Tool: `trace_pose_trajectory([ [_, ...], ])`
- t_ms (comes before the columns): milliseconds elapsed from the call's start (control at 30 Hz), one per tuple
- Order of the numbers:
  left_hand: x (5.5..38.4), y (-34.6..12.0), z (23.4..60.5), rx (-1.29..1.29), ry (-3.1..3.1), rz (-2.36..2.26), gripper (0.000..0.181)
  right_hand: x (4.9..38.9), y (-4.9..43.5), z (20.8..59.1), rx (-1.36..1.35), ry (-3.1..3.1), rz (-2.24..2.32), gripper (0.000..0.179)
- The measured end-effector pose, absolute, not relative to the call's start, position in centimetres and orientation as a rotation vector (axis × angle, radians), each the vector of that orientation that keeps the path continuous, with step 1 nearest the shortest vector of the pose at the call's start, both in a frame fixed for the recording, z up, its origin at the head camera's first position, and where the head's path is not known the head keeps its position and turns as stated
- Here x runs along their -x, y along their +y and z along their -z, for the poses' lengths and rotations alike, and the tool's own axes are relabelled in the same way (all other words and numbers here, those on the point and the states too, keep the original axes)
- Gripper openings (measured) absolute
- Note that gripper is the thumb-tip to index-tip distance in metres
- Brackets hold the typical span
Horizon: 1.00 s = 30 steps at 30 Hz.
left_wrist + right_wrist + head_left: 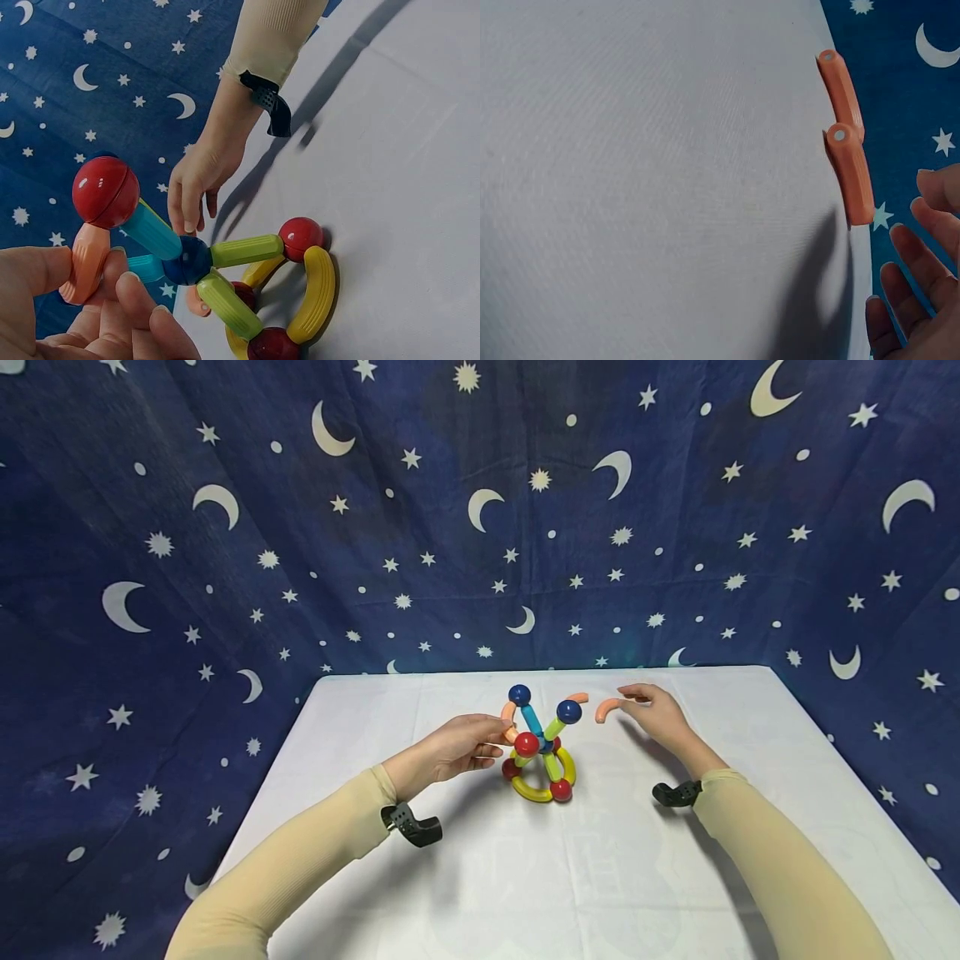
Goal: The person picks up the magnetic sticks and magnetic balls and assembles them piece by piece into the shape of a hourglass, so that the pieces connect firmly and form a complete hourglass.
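My left hand (465,747) pinches an orange curved magnetic rod (88,262) between thumb and fingers. One end of that rod meets a red ball (105,191) on an upright ball-and-rod model. Blue and green rods spread from a dark blue ball (186,260) at the model's middle. Its base is a ring of yellow curved rods (532,793) and red balls. Over the table to the right, my right hand (660,718) has loosely bent, spread fingers with nothing between them. Close by its fingertips lies a loose orange curved rod (853,180).
Another loose orange curved rod (577,697) lies farther back, behind the model. A white cloth covers the table (450,893). A dark blue curtain (420,568) with moons and stars hangs behind and at both sides.
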<state>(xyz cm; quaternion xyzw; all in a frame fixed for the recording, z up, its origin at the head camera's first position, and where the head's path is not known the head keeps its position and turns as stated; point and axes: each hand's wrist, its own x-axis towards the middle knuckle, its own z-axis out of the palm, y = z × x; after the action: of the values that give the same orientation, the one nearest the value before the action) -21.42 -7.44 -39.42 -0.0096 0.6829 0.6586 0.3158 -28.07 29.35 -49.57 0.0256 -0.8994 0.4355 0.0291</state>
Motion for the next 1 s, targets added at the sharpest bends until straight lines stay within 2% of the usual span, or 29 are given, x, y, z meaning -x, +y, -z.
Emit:
trace_pose_trajectory([
  [433,21.6,-7.5,39.7,0.017,1.807,-1.727,0.027,28.7,29.6,50.2,-0.08,-2.849,-1.212,0.047],
  [1000,21.4,-7.4,39.4,0.013,1.803,-1.732,0.025,29.0,28.1,50.8,-0.249,-2.938,-0.874,0.036],
])
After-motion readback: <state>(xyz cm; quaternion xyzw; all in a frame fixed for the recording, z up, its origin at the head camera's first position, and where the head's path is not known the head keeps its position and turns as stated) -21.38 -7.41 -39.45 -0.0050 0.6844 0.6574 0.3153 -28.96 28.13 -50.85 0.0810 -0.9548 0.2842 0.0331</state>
